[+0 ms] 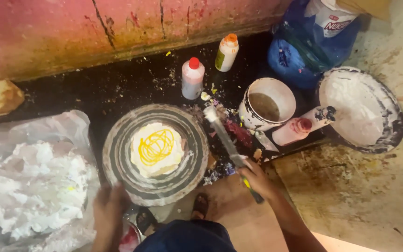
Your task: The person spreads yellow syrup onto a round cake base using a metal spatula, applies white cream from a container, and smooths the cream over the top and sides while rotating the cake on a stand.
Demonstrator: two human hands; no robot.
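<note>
A round turntable wheel [117, 161] with grey and white rings lies on the dark floor. On its middle sits a white lump [156, 149] with yellow squiggles drawn over it. My left hand [109, 205] rests at the wheel's near-left rim, blurred. My right hand [256, 178] grips the handle of a long flat spatula [221, 132], whose blade points up and left, its tip just past the wheel's far-right rim.
A red-capped squeeze bottle [192, 78] and an orange-capped one [226, 52] stand behind the wheel. To the right are a white bucket [253, 114], a tipped pink bottle [300, 127], a white-coated pan [388, 135] and a blue bag [299, 56]. White paste on plastic sheet [33, 186] lies left.
</note>
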